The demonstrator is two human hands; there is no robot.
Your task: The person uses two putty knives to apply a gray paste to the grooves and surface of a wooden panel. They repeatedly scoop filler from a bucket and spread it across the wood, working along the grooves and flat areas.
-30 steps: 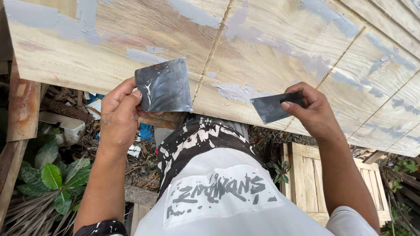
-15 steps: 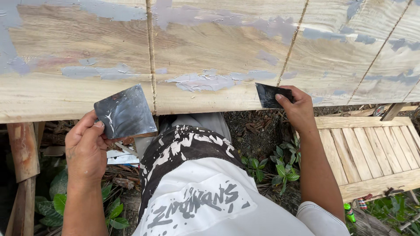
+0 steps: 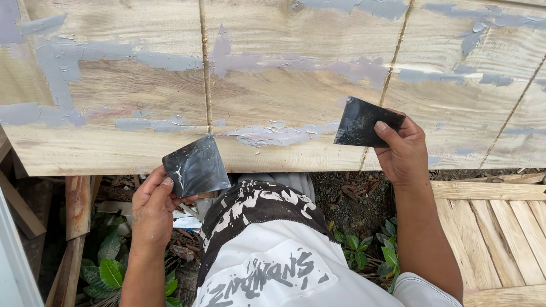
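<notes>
Right hand (image 3: pixel 405 152) has lifted its dark flat rectangular scraper blade (image 3: pixel 364 122) off the panel edge; it now sits pinched over the grey putty smear (image 3: pixel 273 135) on the pale wooden plank panel (image 3: pixel 284 85); next pass looks likely. Left hand (image 3: pixel 152 207) pinches a second dark putty-caked blade (image 3: pixel 196 166), now closer to the panel's lower edge; both thumbs on top.

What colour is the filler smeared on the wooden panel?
Pale grey filler on the light wooden panel; head view.

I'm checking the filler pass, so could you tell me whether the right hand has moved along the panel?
Yes. The right hand with its dark scraper moved up from the wooden panel's lower edge onto its face.
</notes>
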